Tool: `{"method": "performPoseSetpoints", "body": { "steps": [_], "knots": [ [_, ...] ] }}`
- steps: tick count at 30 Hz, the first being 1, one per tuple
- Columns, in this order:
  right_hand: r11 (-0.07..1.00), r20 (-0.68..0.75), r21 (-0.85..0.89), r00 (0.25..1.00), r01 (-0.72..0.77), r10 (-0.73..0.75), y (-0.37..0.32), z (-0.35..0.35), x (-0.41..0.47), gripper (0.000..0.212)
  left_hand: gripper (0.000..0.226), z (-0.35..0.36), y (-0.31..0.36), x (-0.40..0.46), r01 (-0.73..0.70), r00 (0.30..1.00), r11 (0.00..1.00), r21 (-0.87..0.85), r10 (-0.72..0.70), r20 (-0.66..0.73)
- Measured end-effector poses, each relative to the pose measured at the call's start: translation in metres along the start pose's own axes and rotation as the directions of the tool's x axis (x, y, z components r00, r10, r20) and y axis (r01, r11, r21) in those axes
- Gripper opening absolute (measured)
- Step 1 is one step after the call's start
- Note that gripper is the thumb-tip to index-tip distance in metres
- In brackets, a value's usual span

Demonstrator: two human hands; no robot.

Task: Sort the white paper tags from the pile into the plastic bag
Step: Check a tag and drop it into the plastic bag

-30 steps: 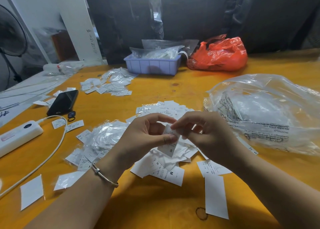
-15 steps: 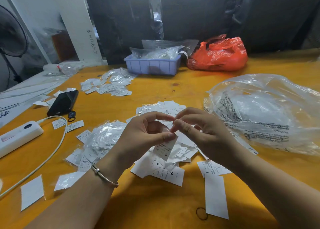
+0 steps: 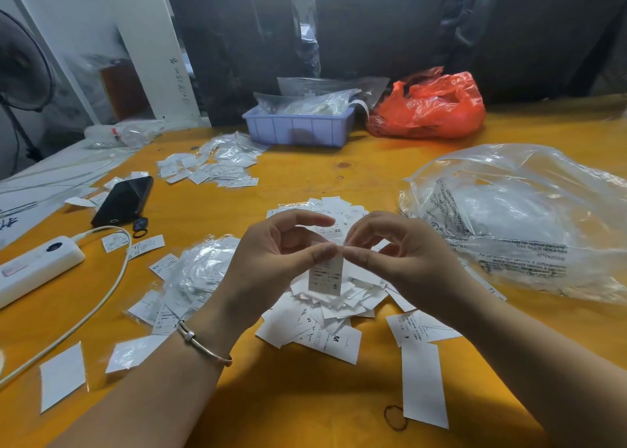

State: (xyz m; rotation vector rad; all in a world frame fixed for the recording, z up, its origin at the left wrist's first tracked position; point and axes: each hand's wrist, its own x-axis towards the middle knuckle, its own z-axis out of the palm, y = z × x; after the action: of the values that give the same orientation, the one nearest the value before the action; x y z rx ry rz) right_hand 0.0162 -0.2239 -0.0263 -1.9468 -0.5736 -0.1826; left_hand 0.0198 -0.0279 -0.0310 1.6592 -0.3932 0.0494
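A pile of white paper tags (image 3: 325, 315) lies on the yellow table (image 3: 305, 407) in front of me. Above it, my left hand (image 3: 271, 264) and my right hand (image 3: 400, 257) meet fingertip to fingertip and both pinch the top of one white tag (image 3: 326, 278), which hangs straight down over the pile. A large clear plastic bag (image 3: 519, 220) with printed warnings lies crumpled to the right of my right hand. A smaller clear bag holding tags (image 3: 200, 271) lies to the left of my left hand.
A black phone (image 3: 124, 200), a white power strip (image 3: 34, 267) with its cable, and loose tags lie at the left. More tags in small bags (image 3: 217, 162) sit further back. A lilac tray (image 3: 298, 127) and a red bag (image 3: 431, 106) stand at the far edge.
Both hands have lifted slightly, and the tag they pinch has swung from a slant to hanging straight down. Nothing else has moved.
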Motion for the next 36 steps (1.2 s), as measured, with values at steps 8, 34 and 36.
{"method": "performPoseSetpoints", "body": {
  "steps": [8,34,36],
  "knots": [
    [0.925,-0.036,-0.333,0.978,0.184,-0.207,0.000,0.002,-0.001,0.008,0.038,-0.007,-0.001,0.003,0.016,0.999,0.980,0.198,-0.023,0.035],
    [0.764,0.125,-0.645,0.990,0.033,0.064,0.021,-0.008,0.002,0.025,0.012,-0.083,-0.020,0.019,0.468,0.881,0.455,0.757,-0.174,-0.440],
    [0.778,0.097,-0.628,0.994,0.029,0.041,0.022,-0.008,0.002,0.016,0.020,-0.081,-0.019,0.020,0.448,0.886,0.503,0.739,-0.135,-0.445]
  ]
}}
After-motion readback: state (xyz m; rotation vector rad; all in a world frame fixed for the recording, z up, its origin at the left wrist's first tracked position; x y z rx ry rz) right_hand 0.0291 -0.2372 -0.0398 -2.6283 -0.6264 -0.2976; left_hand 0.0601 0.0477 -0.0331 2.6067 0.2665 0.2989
